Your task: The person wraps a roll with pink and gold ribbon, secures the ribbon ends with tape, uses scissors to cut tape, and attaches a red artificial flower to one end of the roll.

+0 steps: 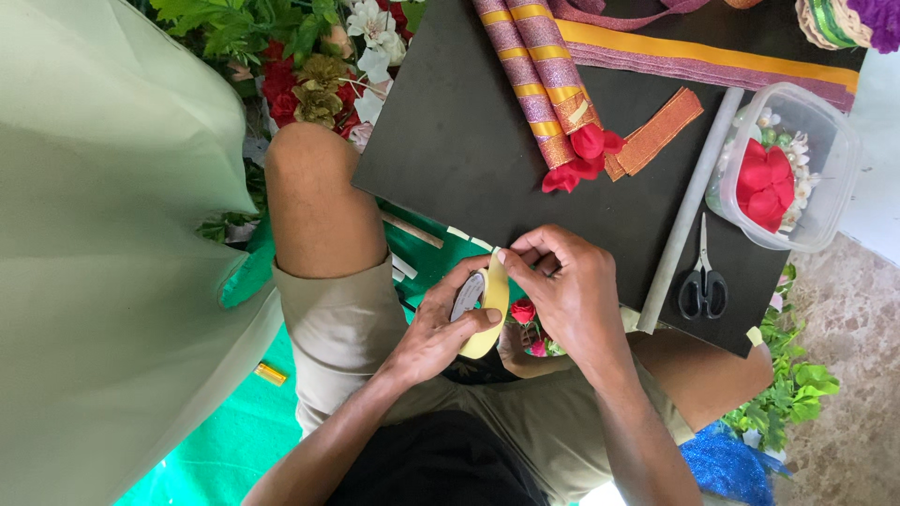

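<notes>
My left hand (439, 328) grips a yellow roll of tape (489, 314) by its rim, thumb across the front. My right hand (565, 281) pinches the loose end of the tape at the top of the roll, fingers closed on it. Both hands hover over my lap, at the near edge of a black board (469, 131). On the board lie rolled purple-and-gold glitter strips (536, 75) with red petals (583, 157) at their end, and an orange glitter strip (659, 131).
Black-handled scissors (703, 281) and a grey tube (689, 211) lie on the board's right side. A clear plastic box (825, 169) holds red and white artificial flowers. Artificial flowers and leaves (309, 56) are piled top left. A pale green cloth (103, 234) covers the left.
</notes>
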